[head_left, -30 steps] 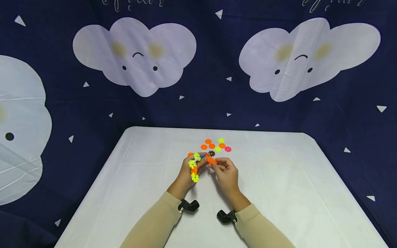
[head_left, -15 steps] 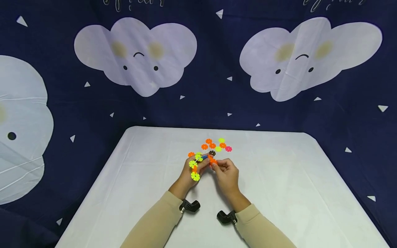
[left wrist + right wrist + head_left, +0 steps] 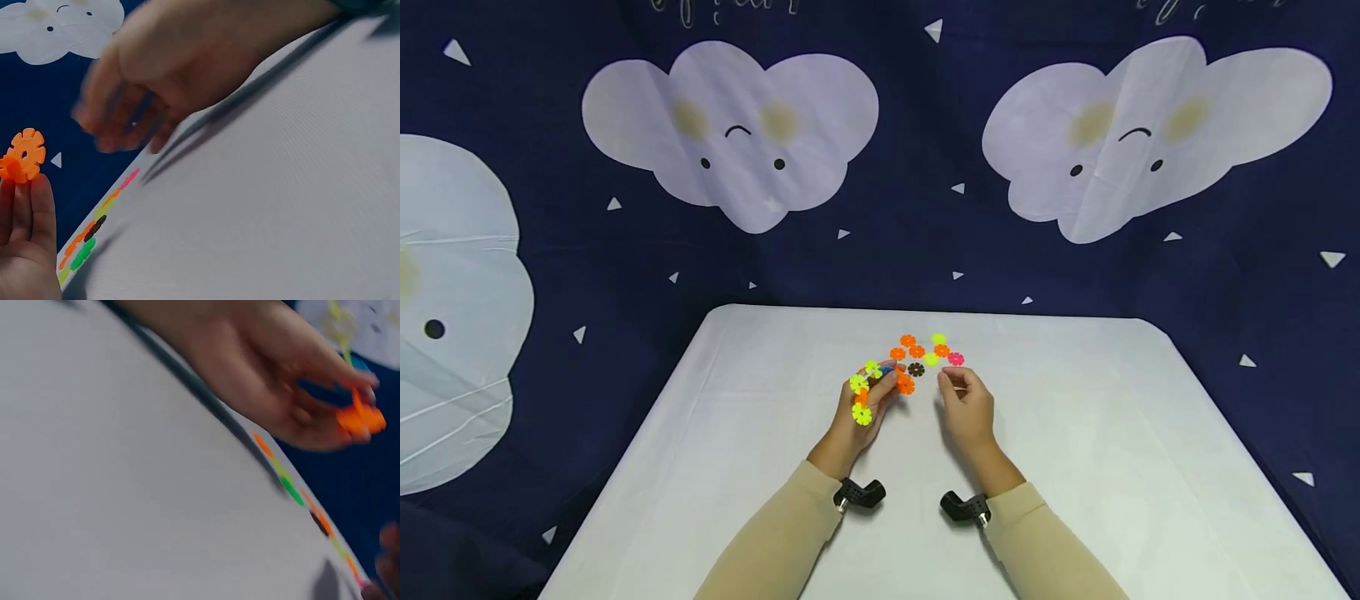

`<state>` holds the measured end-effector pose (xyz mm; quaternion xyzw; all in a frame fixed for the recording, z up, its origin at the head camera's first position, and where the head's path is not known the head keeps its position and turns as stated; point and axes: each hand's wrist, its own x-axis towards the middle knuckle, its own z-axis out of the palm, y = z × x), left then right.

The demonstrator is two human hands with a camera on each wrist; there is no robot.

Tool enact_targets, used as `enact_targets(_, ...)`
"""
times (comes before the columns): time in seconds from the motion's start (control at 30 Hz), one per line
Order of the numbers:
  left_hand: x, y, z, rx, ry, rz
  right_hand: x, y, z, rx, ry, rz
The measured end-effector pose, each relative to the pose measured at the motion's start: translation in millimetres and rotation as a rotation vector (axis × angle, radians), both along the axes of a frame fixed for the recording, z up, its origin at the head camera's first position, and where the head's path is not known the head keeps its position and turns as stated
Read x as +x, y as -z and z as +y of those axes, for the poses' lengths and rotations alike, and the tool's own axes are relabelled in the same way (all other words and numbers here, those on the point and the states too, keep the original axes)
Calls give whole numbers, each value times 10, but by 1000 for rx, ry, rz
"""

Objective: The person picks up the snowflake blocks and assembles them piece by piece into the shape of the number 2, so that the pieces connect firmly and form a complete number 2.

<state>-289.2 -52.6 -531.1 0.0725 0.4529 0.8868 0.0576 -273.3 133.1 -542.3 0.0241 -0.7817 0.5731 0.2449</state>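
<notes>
A navy fabric backdrop (image 3: 917, 167) printed with white clouds fills the upper part of the head view, above a white-covered table (image 3: 1060, 433). Two beige knit-cuffed sleeves (image 3: 775, 533) reach in from six o'clock.

The left hand (image 3: 877, 407) grips a branching chain of flower-shaped plastic discs (image 3: 859, 384), neon yellow, orange and blue, held above the table. In the head view its yellow end hangs at the hand's nine o'clock and its orange end juts towards two. The right wrist view shows the grip better: thumb and fingers pinch around the orange pieces.

The right hand (image 3: 968, 408), at three o'clock from the left, has loosely bent fingers and is apart from the chain; the left wrist view shows it blurred.

Loose orange and yellow discs lie at its eleven o'clock, with a pink disc (image 3: 956, 359) and a dark brown disc (image 3: 916, 369). Both wrist views add a green disc (image 3: 83, 254) on the table, which the head view does not show.
</notes>
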Motion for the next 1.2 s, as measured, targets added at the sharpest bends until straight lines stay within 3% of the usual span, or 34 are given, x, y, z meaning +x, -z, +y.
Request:
enact_targets(0.13,0,-4,5,-30,31,13,-223,33,180,214,102,-116)
enact_targets(0.3,19,3,17,-69,54,34,-538,56,318,432,108,-171)
enact_targets(0.47,20,16,13,-55,68,38,-745,70,363,472,41,-178)
enact_targets(0.63,17,17,0,-34,76,26,-730,91,360,434,33,-166)
enact_targets(0.77,25,1,4,-48,67,23,-606,88,365,330,38,-134)
enact_targets(0.9,45,-31,18,-56,47,5,-450,80,367,159,-8,-132)
enact_targets(1.03,54,-58,25,-42,32,-12,-259,48,306,-144,-105,-170)
enact_targets(1.13,52,-63,22,-34,21,-9,-116,27,221,-389,-228,-211)
enact_targets(1.2,48,-61,17,-35,16,0,-36,24,162,-500,-320,-245)
